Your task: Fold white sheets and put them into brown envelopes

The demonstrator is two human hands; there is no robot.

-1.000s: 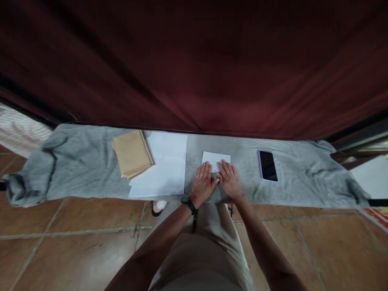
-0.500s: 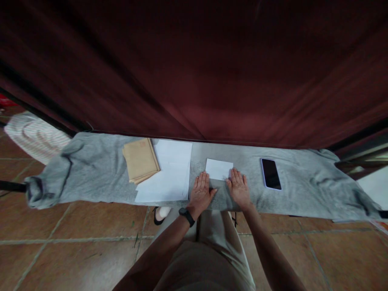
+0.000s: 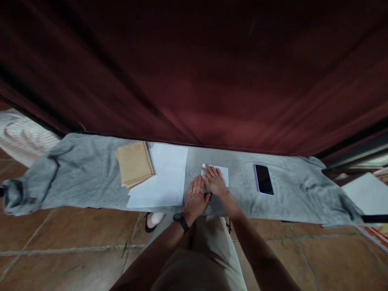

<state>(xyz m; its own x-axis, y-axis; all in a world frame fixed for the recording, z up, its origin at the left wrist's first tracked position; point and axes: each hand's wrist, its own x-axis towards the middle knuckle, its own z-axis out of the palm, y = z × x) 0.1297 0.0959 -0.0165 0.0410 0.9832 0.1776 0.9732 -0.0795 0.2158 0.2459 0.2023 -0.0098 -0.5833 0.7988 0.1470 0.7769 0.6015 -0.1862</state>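
A small folded white paper (image 3: pixel 224 173) lies on the grey cloth in front of me, partly covered by my hands. My right hand (image 3: pixel 214 180) rests flat across its left part, fingers stretched out and pointing up-left. My left hand (image 3: pixel 195 198) lies flat at the paper's lower left corner, fingers extended, close against the right hand. A dark watch (image 3: pixel 181 222) is on the left wrist. Left of my hands are larger white paper sheets (image 3: pixel 166 178), with a stack of brown envelopes (image 3: pixel 135 163) overlapping their left side.
A phone with a pale purple edge (image 3: pixel 264 180) lies to the right on the grey cloth (image 3: pixel 291 194). A dark red fabric panel (image 3: pixel 194 89) rises behind the narrow surface. Striped cloth (image 3: pixel 27 133) hangs at the far left, above the tiled floor (image 3: pixel 91 234).
My right hand has moved left from the paper's right edge onto its left part, beside my left hand. The view has shifted slightly, moving the objects left in the picture.
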